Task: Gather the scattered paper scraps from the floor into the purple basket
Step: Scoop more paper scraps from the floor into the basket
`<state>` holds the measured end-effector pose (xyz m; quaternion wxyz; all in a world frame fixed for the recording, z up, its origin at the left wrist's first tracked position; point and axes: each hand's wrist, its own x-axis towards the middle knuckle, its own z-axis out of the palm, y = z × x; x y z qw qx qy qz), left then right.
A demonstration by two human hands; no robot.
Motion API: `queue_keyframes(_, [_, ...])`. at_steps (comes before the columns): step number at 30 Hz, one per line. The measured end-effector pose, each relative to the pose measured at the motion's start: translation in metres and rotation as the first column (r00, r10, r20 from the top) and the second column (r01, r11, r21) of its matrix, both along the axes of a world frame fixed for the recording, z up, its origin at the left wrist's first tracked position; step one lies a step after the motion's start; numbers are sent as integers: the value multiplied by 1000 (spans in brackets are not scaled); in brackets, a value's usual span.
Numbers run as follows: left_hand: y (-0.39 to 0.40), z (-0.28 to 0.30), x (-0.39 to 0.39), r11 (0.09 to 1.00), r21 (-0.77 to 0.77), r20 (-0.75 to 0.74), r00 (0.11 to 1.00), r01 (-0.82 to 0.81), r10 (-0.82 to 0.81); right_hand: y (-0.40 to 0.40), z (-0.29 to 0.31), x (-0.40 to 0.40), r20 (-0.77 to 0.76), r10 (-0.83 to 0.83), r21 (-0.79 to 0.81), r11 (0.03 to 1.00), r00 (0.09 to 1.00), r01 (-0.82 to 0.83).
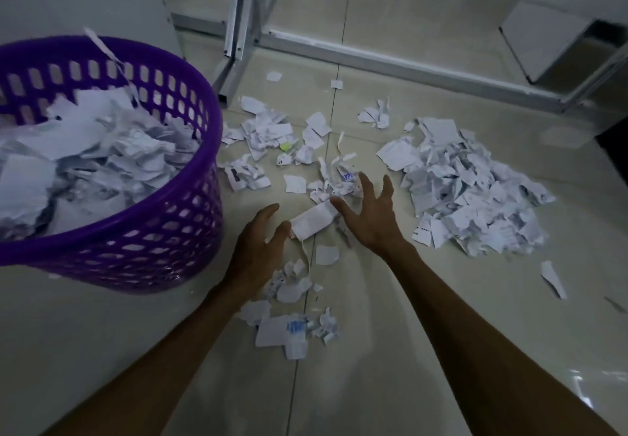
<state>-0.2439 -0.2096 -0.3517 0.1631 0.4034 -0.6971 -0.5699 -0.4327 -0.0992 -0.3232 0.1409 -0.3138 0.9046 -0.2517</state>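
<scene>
Diagonally, folded scrap (314, 220) between hands (316, 228).

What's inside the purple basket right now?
The purple basket holds a heap of torn white paper scraps, with one long strip poking above the rim. The heap hides the basket's bottom.
</scene>
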Motion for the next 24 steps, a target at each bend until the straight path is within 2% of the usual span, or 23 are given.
queue_keyframes(3, [-4,-11,-18,999,-13,-21,999,-41,41,-18,-13,-19,-65,77,53,996,995,-73])
queue_keyframes(6, [-10,-11,-39,998,24,-66,996,-52,53,-38,-18,-28,-47,172,64,984,984,-168])
queue_keyframes(9, [-15,-6,-53,997,68,-82,996,-25,31,-56,-22,-28,-28,354,269,903,935,-334])
queue_keyframes(11, [-15,-4,-51,998,64,-66,998,18,-14,-55,-24,-21,-16,405,347,860,914,-375])
queue_keyframes(15, [-12,-4,-27,984,1,18,984,180,-180,-26,-23,-2,13,366,253,899,931,-357])
queue_keyframes(18, [-9,-5,-12,973,25,32,973,228,-228,-2,-21,14,61,332,206,919,941,-337])
queue_keyframes(24, [-6,0,23,926,28,126,918,377,-377,32,-12,50,138,380,202,893,915,-401])
